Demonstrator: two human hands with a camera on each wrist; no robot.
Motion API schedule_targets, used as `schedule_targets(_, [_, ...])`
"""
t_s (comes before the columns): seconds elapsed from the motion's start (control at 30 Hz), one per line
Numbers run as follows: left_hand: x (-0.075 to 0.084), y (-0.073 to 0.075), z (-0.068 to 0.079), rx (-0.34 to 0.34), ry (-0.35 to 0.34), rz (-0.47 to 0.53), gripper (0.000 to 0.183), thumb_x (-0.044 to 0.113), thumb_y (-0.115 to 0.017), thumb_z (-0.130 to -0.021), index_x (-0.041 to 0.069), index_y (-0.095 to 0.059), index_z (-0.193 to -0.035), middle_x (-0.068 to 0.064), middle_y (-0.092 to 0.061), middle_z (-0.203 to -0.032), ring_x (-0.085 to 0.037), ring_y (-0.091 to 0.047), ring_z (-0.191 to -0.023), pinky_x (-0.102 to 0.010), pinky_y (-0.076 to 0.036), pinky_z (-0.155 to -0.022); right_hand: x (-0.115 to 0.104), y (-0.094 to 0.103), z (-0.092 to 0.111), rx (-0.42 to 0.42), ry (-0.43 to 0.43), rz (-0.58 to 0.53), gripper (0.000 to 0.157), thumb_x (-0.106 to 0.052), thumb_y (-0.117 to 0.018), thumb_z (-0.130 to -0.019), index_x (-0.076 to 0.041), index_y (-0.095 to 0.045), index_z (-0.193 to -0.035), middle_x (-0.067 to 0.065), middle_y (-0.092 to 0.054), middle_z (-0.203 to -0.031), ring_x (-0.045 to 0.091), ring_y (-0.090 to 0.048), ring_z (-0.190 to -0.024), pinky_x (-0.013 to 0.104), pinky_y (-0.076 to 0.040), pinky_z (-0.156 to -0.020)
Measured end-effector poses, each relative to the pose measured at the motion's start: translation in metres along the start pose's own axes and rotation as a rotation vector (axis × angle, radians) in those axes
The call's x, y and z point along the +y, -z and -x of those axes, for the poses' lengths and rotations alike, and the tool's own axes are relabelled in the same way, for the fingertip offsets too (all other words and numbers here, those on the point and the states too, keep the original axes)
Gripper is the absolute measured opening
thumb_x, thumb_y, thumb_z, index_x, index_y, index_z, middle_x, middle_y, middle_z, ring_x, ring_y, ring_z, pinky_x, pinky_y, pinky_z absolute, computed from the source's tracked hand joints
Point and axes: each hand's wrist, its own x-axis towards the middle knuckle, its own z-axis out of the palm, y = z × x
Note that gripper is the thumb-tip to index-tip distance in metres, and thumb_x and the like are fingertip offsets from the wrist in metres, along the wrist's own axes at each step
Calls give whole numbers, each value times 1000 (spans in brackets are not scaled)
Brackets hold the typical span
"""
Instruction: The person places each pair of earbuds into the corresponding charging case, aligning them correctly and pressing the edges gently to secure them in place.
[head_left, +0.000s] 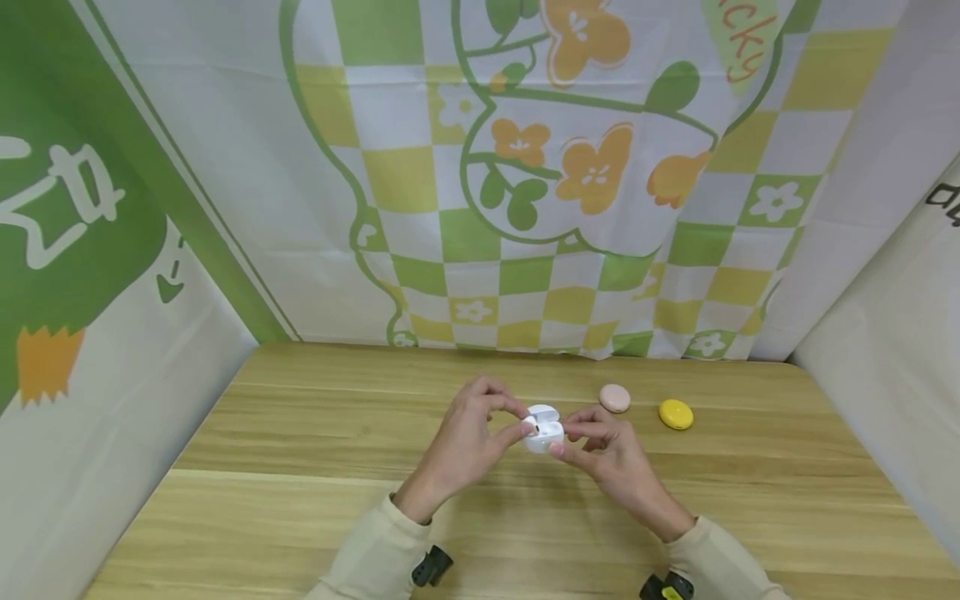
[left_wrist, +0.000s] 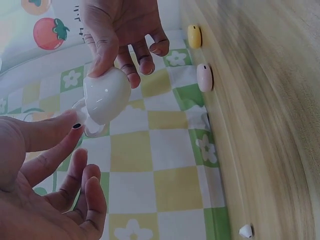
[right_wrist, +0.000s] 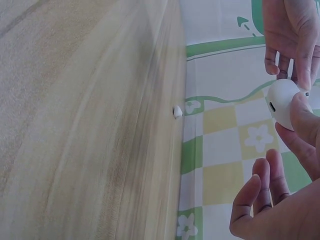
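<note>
A white earbud case [head_left: 546, 442] with its lid up is held above the wooden table. My right hand [head_left: 618, 462] grips it between thumb and index finger from the right side. At the case's left, my left hand [head_left: 471, 425] pinches a white earbud [left_wrist: 80, 114] with thumb and index finger; its small black spot shows in the left wrist view. The earbud is right at the case opening, and I cannot tell how far in it sits. Another small white piece, apparently an earbud [right_wrist: 177, 112], lies on the table.
Beyond the right hand, a round pink macaron-shaped thing [head_left: 615, 398] and a yellow one [head_left: 677, 414] lie on the wooden table [head_left: 300, 433]. A printed cloth [head_left: 472, 267] hangs behind the table's back edge, with more cloth at both sides.
</note>
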Motion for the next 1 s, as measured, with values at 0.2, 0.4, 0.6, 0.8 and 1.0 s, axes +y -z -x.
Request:
schedule_targets(0.2, [0, -2, 1, -23, -5, -44, 5, 6, -77, -90, 5, -78, -95, -6, -60, -108, -25, -54, -105, -39, -47, -84, 0, 0, 0, -4, -12, -12, 21, -10, -82, -85, -3, -79, -105, 9, -65, -109, 24, -54, -97, 27, -48, -72])
schedule_targets(0.4, [0, -2, 2, -13, 3, -52, 4, 7, -78, -89, 5, -78, -93, -5, -60, -108, -26, -54, -106, -41, -46, -84, -1, 0, -1, -3, -8, -20, 21, -10, -82, -86, -3, -80, -105, 10, -65, -108, 27, -54, -95, 26, -48, -69])
schedule_targets(0.6, [2, -1, 2, -7, 31, -63, 4, 8, -79, -89, 6, -79, -92, -4, -60, -106, -26, -54, -107, -47, -46, -90, 0, 0, -1, -3, -10, -23, 21, -9, -82, -85, -3, -79, -105, 11, -65, -108, 27, -54, -94, 25, -48, -69])
schedule_targets(0.8, [4, 1, 4, -28, 48, -82, 5, 11, -79, -89, 7, -80, -93, -5, -60, -108, -27, -54, -109, -50, -46, -91, 0, 0, -1, 0, -10, -25, 22, -9, -82, -85, -3, -79, -106, 10, -65, -109, 26, -54, -96, 25, -48, -69])
schedule_targets(1.0, [1, 9, 5, -27, 52, -55, 9, 13, -80, -88, 8, -80, -95, -6, -61, -109, -25, -56, -105, -44, -48, -87, 0, 0, -1, 11, -6, -17, 21, -9, -82, -86, -3, -79, -105, 10, -64, -108, 25, -54, -95, 26, -49, -70])
